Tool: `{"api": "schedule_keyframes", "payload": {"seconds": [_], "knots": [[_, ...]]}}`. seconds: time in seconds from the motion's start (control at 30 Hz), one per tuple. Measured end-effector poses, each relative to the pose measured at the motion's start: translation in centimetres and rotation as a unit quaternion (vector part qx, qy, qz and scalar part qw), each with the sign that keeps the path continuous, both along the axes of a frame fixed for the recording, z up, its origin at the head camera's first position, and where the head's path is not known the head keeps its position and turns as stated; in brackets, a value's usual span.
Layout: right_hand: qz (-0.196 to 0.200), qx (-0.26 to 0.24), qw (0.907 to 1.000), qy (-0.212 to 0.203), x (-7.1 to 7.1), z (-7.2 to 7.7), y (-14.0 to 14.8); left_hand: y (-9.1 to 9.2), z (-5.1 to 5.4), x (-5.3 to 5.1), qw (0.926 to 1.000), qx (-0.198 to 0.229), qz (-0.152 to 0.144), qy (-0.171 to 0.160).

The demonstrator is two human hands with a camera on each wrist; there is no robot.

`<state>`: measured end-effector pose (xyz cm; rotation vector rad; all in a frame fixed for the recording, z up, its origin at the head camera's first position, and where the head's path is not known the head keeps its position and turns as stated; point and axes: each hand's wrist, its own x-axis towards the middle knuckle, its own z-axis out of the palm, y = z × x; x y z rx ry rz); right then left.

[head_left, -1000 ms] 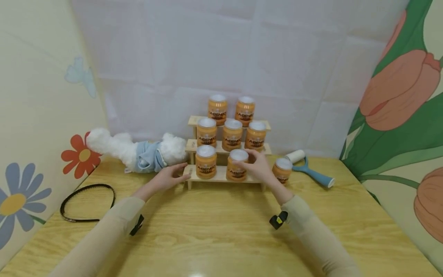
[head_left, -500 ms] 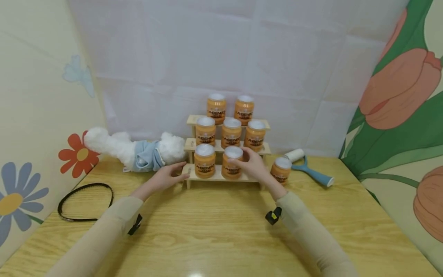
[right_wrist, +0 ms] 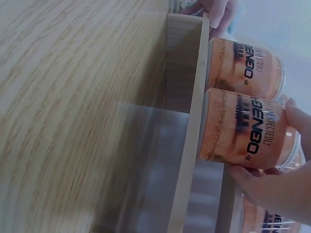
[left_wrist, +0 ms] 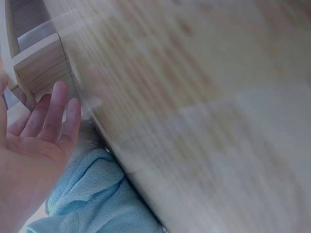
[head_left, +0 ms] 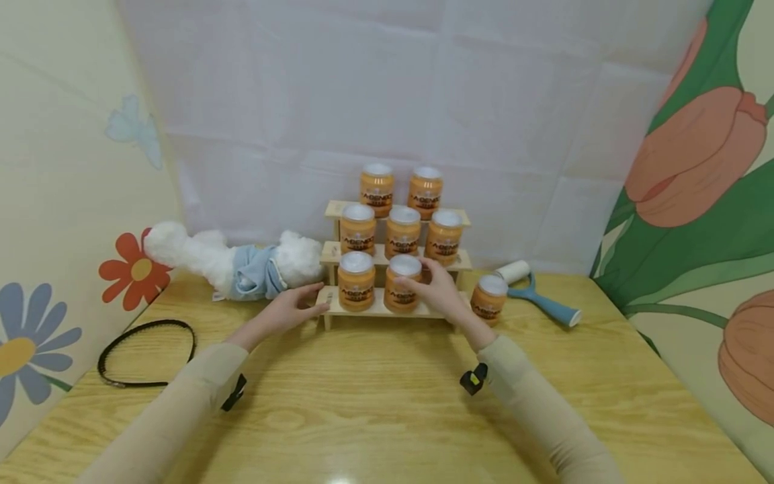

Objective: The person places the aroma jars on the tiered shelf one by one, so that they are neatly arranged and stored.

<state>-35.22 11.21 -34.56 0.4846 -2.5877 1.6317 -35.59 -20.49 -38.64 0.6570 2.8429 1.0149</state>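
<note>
An orange jar with a silver lid (head_left: pixel 402 288) stands on the lowest step of a three-tier wooden rack (head_left: pixel 387 313). My right hand (head_left: pixel 440 290) grips this jar, its thumb and fingers on opposite sides near the lid in the right wrist view. Just left of it, a matching jar (head_left: pixel 356 285) shares the step; the two nearly touch. My left hand (head_left: pixel 289 310) rests at the rack's left end, fingers extended beside the end panel (left_wrist: pixel 46 65) in the left wrist view.
Three jars (head_left: pixel 403 232) line the middle step and two (head_left: pixel 426 192) the top. Another jar (head_left: pixel 488 298) stands right of the rack, beside a blue-handled lint roller (head_left: pixel 547 304). A white plush toy (head_left: pixel 254 269) and black loop (head_left: pixel 146 323) lie left.
My right hand has slid the held jar left along the lowest step, close to its neighbour. My left hand has stayed at the rack's end.
</note>
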Motion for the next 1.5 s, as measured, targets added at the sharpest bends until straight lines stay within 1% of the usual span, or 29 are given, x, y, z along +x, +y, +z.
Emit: {"api": "schedule_keyframes", "payload": {"seconds": [0.07, 0.23, 0.33, 0.37, 0.47, 0.63, 0.7, 0.77, 0.87, 1.0, 1.1, 1.17, 1.27, 1.4, 1.5], "knots": [[0.006, -0.008, 0.9999, -0.01, 0.1, -0.1, 0.1, 0.0, 0.0, 0.1, 1.0, 0.001, -0.003, 0.001], [0.007, -0.002, 0.9993, -0.037, 0.4, 0.0, 1.0, 0.1, -0.2, 0.2, 0.9998, 0.005, 0.007, -0.02], [0.014, 0.0, 0.9994, -0.032, 0.7, 0.3, 1.8, 0.1, -0.2, 0.2, 0.9997, 0.004, 0.01, -0.021], [0.019, -0.004, 0.9994, -0.028, 0.7, 0.5, 2.1, 0.1, -0.2, 0.2, 0.9997, 0.004, 0.011, -0.021], [0.019, -0.013, 0.9996, -0.013, 0.9, 0.9, 3.3, 0.3, 0.0, 0.2, 0.9998, 0.006, 0.008, -0.017], [-0.011, -0.012, 0.9998, 0.014, 1.0, 1.5, 5.8, 0.4, 0.4, 0.2, 0.9998, 0.008, 0.004, -0.018], [-0.029, -0.006, 0.9992, 0.028, 0.9, 1.8, 6.8, 0.3, 0.6, 0.1, 0.9998, 0.01, 0.008, -0.015], [-0.047, 0.005, 0.9981, 0.04, 0.8, 2.0, 7.8, 0.3, 0.7, -0.1, 0.9999, 0.008, 0.009, -0.009], [-0.068, 0.033, 0.9959, 0.049, 0.7, 2.2, 9.2, 0.2, 0.8, -0.2, 0.9999, 0.004, 0.007, -0.01], [-0.086, 0.062, 0.9933, 0.045, 0.5, 1.8, 11.2, 0.2, 0.7, -0.3, 0.9998, 0.006, 0.005, -0.016], [-0.09, 0.068, 0.9931, 0.032, 0.4, 1.3, 12.2, 0.1, 0.4, -0.4, 0.9998, 0.005, 0.008, -0.016], [-0.086, 0.074, 0.9934, 0.022, 0.3, 0.7, 12.7, 0.1, 0.2, -0.2, 0.9998, 0.002, 0.01, -0.019], [-0.08, 0.087, 0.993, -0.004, 0.3, -0.1, 13.2, 0.0, -0.1, -0.1, 0.9997, 0.002, 0.012, -0.02], [-0.077, 0.111, 0.9905, -0.027, 0.1, -0.6, 13.5, -0.1, -0.2, 0.0, 0.9996, 0.005, 0.013, -0.025], [-0.085, 0.145, 0.9853, -0.029, 0.1, -0.7, 13.5, -0.2, 0.0, 0.0, 0.9995, 0.009, 0.014, -0.028]]}}
